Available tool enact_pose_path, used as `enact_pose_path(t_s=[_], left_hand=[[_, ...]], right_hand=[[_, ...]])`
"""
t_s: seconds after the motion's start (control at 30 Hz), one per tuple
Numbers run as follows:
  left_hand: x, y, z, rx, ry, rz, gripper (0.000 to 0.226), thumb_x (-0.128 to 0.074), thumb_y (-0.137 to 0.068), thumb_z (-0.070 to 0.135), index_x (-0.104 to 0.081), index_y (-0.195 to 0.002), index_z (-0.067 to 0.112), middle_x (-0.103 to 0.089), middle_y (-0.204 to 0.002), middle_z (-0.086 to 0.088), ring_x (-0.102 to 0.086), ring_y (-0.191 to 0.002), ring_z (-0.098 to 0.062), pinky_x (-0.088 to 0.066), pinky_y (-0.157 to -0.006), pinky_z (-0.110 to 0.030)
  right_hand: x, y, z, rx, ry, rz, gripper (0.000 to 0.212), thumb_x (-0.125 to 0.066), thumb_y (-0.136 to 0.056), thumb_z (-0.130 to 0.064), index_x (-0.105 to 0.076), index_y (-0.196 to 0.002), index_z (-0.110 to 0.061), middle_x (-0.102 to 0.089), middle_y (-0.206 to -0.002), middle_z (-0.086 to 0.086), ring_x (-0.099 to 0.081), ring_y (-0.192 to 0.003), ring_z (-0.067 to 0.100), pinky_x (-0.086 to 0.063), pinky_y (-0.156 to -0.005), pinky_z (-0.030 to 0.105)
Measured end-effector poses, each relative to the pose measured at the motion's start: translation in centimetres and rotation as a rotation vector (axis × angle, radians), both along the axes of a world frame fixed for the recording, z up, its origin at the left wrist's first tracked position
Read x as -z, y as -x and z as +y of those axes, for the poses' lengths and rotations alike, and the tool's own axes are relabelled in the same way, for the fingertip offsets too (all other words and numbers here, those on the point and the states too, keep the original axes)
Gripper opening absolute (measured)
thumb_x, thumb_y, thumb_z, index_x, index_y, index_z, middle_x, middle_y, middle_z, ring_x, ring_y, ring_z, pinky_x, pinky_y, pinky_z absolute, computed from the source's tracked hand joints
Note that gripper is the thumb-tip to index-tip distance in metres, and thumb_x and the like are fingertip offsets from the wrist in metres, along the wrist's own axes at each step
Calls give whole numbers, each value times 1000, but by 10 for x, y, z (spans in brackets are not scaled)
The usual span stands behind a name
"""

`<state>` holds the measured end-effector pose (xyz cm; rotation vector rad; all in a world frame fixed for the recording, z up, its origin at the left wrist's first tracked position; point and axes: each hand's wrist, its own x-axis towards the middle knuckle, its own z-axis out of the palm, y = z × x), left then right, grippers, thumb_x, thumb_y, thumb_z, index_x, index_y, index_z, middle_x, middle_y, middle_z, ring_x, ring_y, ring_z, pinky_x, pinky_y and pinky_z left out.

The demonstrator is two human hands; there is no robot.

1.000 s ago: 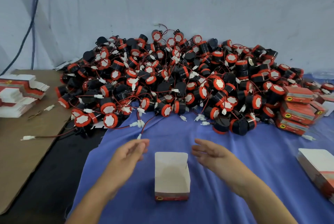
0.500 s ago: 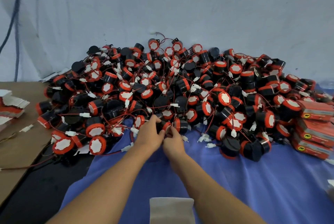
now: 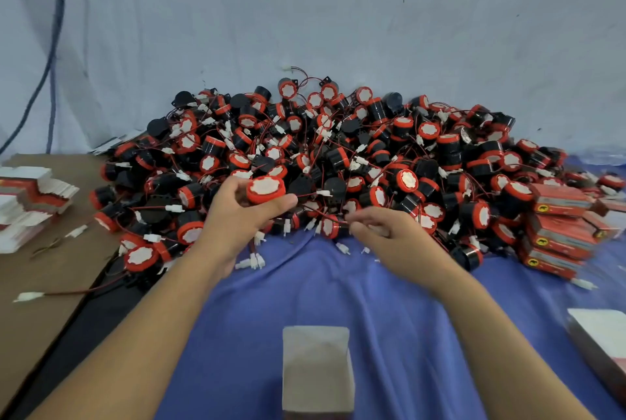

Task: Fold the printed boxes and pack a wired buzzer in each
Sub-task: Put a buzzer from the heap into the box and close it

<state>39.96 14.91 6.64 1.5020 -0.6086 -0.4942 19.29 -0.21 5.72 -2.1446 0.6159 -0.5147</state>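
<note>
- A person's left hand point(image 3: 237, 216) lifts 1 buzzer point(image 3: 266, 188) just off the near edge of the heap, fingers point(image 3: 233, 184) and thumb curled round its black body, the red cap and white face turned toward the camera.
- The right hand point(image 3: 389, 236) sits just right of it, low over the cloth-covered counter point(image 3: 338, 287), fingertips drawn together and pinching a thin red wire point(image 3: 325, 214) that runs back toward the held buzzer; motion blur softens the detail of that grip.
- A heap of buzzers point(image 3: 355, 148), black with red caps and tangled red leads ending in white plugs, spreads across the far side of the counter against a pale wall.
- An open box point(image 3: 316, 368) stands upright at near centre, between the 2 forearms, its pale inside showing and nothing visible in it.
- Packed boxes point(image 3: 559, 226), red with yellow marks, are stacked at the right edge of the heap.
- Flat box blanks point(image 3: 30, 197) lie in stacks at the left on a brown cardboard sheet point(image 3: 50, 284).
- A white-topped box point(image 3: 596, 331) sits at near right, partly cut off by the frame.
- A blue cable point(image 3: 54, 47) hangs down the wall at far left.
</note>
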Motion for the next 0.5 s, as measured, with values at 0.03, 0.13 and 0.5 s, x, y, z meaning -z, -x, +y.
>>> enact_pose_path(t_s=[0.03, 0.13, 0.5], left_hand=[[-7, 10, 13, -18, -15, -54, 75, -95, -46, 51, -63, -108, 25, -73, -107, 6, -71, -97, -11, -57, -78, -28], [-10, 46, 47, -35, -54, -191, 72, -90, -42, 62, -66, -101, 28, -74, -97, 15, -69, -87, -2, -52, -74, -25], [56, 158, 107, -96, -153, -571, 45, -85, -74, 49, -49, -101, 45, -59, -103, 22, -58, -100, -2, -49, -77, -25]], right_hand=[[-4, 17, 1, -33, -73, 23, 17, -59, -103, -29, -71, -111, -38, -70, -84, -19, -59, -72, -2, -45, -68, 12], [-4, 55, 14, -15, -327, -143, 14, -64, -100, -19, -77, -103, -25, -75, -89, -2, -66, -80, 8, -52, -68, 18], [-2, 78, 87, 74, -701, -776, 13, -68, -93, -6, -73, -98, -17, -71, -88, 3, -70, -85, 16, -57, -75, 23]])
